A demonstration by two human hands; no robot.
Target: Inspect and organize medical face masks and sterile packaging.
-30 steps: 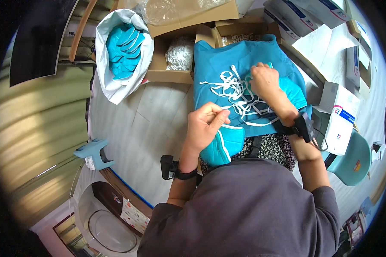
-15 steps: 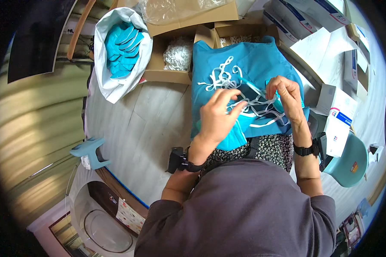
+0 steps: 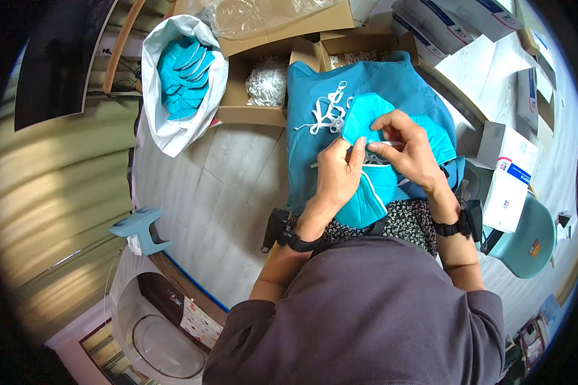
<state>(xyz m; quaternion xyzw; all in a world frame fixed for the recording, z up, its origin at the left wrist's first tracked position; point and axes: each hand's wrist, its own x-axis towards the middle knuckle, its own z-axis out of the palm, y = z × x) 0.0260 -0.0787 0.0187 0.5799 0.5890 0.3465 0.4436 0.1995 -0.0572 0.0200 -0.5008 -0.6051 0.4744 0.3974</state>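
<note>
Both hands meet above a blue cloth [image 3: 308,90] spread over my lap. Between them is a turquoise face mask [image 3: 366,114], its upper part standing up. My left hand [image 3: 339,174] pinches its lower left edge between thumb and finger. My right hand [image 3: 410,154] grips its right side with curled fingers. Another turquoise mask with white edging [image 3: 366,200] lies just below the hands, and more turquoise masks [image 3: 435,136] lie to the right of my right hand. Loose white straps [image 3: 331,114] are on the cloth to the left; others are partly hidden beneath my fingers.
At the upper left stands a white sack [image 3: 159,131] full of turquoise masks. Beside it, a cardboard box [image 3: 250,115] contains a heap of white straps [image 3: 268,83]. White printed cartons [image 3: 510,179] line the right side, near a blue-green chair [image 3: 526,240].
The right hand has moved down and left, bringing a mask in front of me. My left hand has closed on its edge and shifted slightly right.
</note>
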